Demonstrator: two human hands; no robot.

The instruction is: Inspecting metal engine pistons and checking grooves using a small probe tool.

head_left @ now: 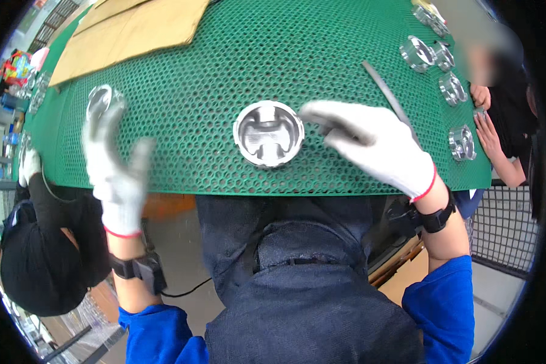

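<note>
In the middle of the green mat lies a shiny metal piston (pixel 242 134), its hollow underside facing up. My right hand (pixel 376 142), in a white glove with a red cuff, is at its right rim, fingers stretched out and thumb apart. Whether the fingertips touch the rim I cannot tell. My left hand (pixel 112 161), gloved the same way and blurred by motion, reaches up toward another piston (pixel 101 97) at the left. Its fingers overlap that piston's near side, while the thumb stands well away. A long thin grey strip (pixel 387 91), perhaps a file, lies beyond my right hand.
Brown cardboard sheets (pixel 139 30) cover the far left. More pistons (pixel 417 53) stand along the right side, near a co-worker's bare hands (pixel 490 130). At the left edge another person in dark clothes (pixel 42 255) has a gloved hand on the green perforated mat (pixel 224 67).
</note>
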